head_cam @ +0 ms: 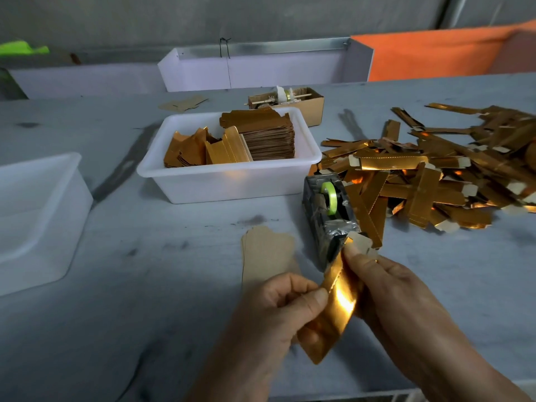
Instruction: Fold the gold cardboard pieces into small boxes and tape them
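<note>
**Gold strip at the tape cutter: slips and crooked seams to watch for**

Gold card strip [336, 300], half folded, held between both hands just above the counter [174, 256], its top end right against the near end of the tape dispenser [327, 210]. Left hand [278, 311] curled, thumb and fingers pinching the strip's left edge near the middle. Right hand [377, 280] wrapped round the upper right side, fingertips close to the pale tab at the top. Hard to tell whether any tape has been pulled onto the card yet; the cutter end sits hidden behind the strip.

Likely troubles from here, judged only from the pose:
- Fold springing open if either pinch loosens, giving a gaping seam.
- Tape landing crooked or wrinkled, with the strip held at a slant to the cutter.
- Fingertips grazing the serrated blade, being so near it.
- Dispenser nudged into the loose heap of gold pieces [435, 175] just beside it.
- Shiny foil slipping under a light grip.

Flat stack of brown card [266, 253] lying near the left hand; white tub [232, 184] of blanks behind.
</note>
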